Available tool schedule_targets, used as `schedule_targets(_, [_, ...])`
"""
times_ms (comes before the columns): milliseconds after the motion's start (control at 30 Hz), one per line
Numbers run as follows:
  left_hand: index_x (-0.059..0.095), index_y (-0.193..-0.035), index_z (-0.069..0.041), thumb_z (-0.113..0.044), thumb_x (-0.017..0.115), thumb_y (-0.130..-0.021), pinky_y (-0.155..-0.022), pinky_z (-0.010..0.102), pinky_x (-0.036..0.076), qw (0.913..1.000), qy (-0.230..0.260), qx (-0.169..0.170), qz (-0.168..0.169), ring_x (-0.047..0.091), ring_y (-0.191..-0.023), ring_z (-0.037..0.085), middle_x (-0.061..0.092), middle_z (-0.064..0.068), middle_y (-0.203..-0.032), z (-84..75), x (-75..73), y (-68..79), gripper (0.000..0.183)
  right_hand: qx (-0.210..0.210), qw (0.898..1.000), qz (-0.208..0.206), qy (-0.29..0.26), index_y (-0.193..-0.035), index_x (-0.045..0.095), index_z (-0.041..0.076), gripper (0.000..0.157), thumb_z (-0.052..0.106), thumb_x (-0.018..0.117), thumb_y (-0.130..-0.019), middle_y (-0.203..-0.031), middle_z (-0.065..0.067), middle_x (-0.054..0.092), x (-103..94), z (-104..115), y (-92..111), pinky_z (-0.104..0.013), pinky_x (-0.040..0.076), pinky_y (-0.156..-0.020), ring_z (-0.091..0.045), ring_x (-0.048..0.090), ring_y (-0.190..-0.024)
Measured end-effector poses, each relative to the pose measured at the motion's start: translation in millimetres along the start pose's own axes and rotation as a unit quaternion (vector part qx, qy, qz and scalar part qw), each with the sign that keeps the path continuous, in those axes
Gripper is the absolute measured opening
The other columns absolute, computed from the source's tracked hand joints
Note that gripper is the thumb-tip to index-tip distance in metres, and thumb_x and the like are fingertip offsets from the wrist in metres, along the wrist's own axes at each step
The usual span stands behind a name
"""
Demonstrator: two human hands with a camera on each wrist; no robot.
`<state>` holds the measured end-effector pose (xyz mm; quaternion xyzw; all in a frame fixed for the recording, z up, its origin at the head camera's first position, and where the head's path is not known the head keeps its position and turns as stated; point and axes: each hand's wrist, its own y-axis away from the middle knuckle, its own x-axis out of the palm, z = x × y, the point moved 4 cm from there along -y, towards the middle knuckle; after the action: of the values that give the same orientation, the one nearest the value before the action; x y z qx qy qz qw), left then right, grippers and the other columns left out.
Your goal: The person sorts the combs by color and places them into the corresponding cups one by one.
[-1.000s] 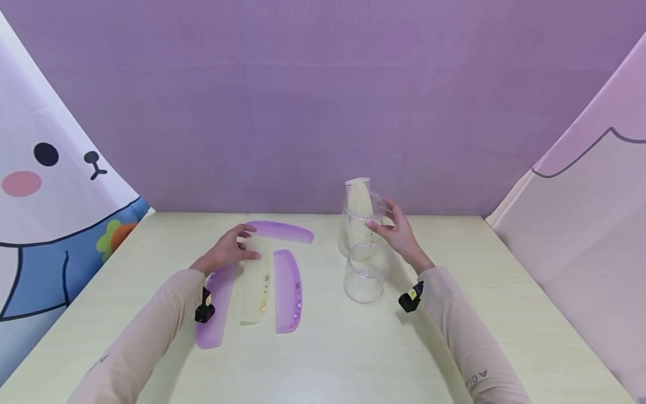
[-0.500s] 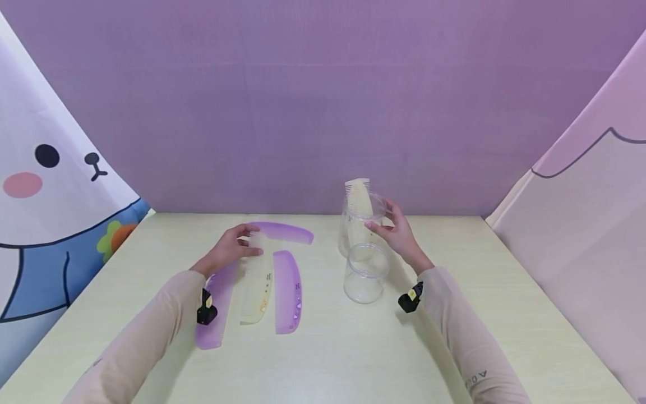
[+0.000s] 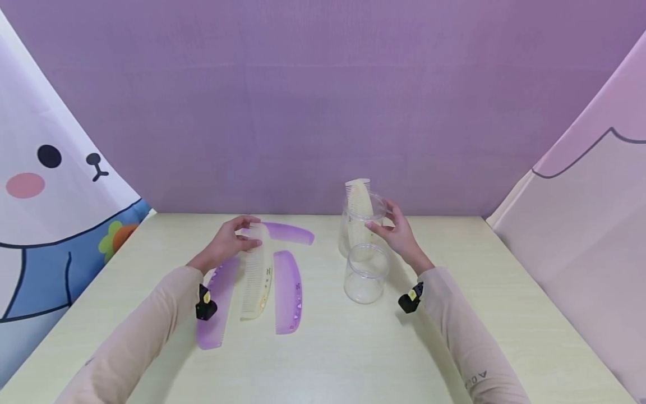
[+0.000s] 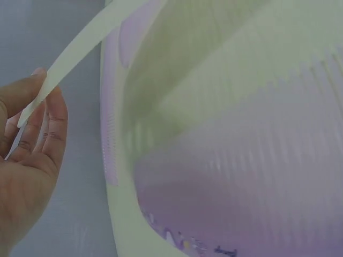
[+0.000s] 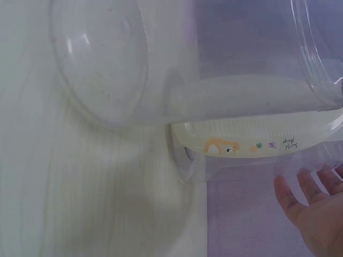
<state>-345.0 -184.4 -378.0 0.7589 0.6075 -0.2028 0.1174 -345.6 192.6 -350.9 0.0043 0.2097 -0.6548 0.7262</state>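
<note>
My left hand point(image 3: 227, 244) pinches one end of a cream comb point(image 3: 257, 280) between thumb and fingers. In the left wrist view, that comb point(image 4: 75, 51) appears edge-on, clear of the table at the hand. Purple combs lie around it: one point(image 3: 218, 308) to the left, one point(image 3: 286, 292) to the right, one point(image 3: 290, 232) behind. My right hand point(image 3: 401, 235) grips a clear plastic cup point(image 3: 344, 238) near its rim, thumb at the front, fingers at the far side. Cream combs point(image 3: 359, 199) stand upright in it; one printed comb point(image 5: 241, 136) shows in the right wrist view.
Just in front of the held cup stands a second clear cup point(image 3: 366, 287), with nothing seen inside. The pale wooden table point(image 3: 328, 359) ends at a purple backdrop point(image 3: 323, 112). Printed cloths point(image 3: 35, 224) hang on both sides.
My left hand has moved slightly back and up, raising the cream comb, whose teeth now show more clearly. The right hand and both cups have stayed put.
</note>
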Motion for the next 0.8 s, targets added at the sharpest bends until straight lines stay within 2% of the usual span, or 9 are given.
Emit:
schedule_targets(133, [0.043, -0.131, -0.003, -0.003, 0.067, -0.080, -0.071, 0.026, 0.056, 0.9998, 0.018, 0.009, 0.001, 0.057, -0.096, 0.030, 0.041, 0.022, -0.124, -5.3, -0.8, -2.2, 0.057, 0.002, 1.000, 0.001, 0.003, -0.142, 0.019, 0.000, 0.075, 0.014, 0.065, -0.084, -0.145, -0.022, 0.027, -0.1, -1, 0, -0.051, 0.037, -0.101, -0.038, 0.027, -0.134])
schedule_targets(333, [0.044, -0.129, -0.006, 0.001, 0.067, -0.079, -0.068, 0.031, 0.057, 0.9987, 0.046, 0.023, -0.001, 0.062, -0.087, 0.019, 0.048, 0.020, -0.115, -13.8, -3.5, -8.3, 0.056, 0.004, 1.000, -0.001, 0.003, -0.142, 0.019, 0.000, 0.076, 0.014, 0.065, -0.084, -0.145, -0.023, 0.027, -0.1, -1, -1, -0.051, 0.037, -0.101, -0.037, 0.028, -0.134])
schedule_targets(600, [0.043, -0.130, -0.007, -0.002, 0.068, -0.078, -0.069, 0.034, 0.056, 0.9984, 0.045, 0.035, -0.005, 0.061, -0.086, 0.017, 0.046, 0.020, -0.119, -33.4, -11.0, -13.5, 0.058, 0.008, 1.000, -0.002, 0.003, -0.143, 0.018, 0.000, 0.077, 0.015, 0.065, -0.084, -0.146, -0.022, 0.026, -0.3, 0, 0, -0.050, 0.037, -0.102, -0.036, 0.028, -0.134])
schedule_targets(800, [0.042, -0.129, -0.004, 0.002, 0.067, -0.078, -0.074, 0.038, 0.056, 0.9958, 0.057, 0.068, -0.024, 0.063, -0.082, 0.013, 0.047, 0.027, -0.121, -49.5, -16.6, -15.9, 0.056, 0.005, 1.000, 0.000, 0.000, -0.143, 0.017, 0.000, 0.077, 0.014, 0.065, -0.084, -0.145, -0.023, 0.026, -0.2, 0, 1, -0.051, 0.037, -0.102, -0.038, 0.027, -0.134])
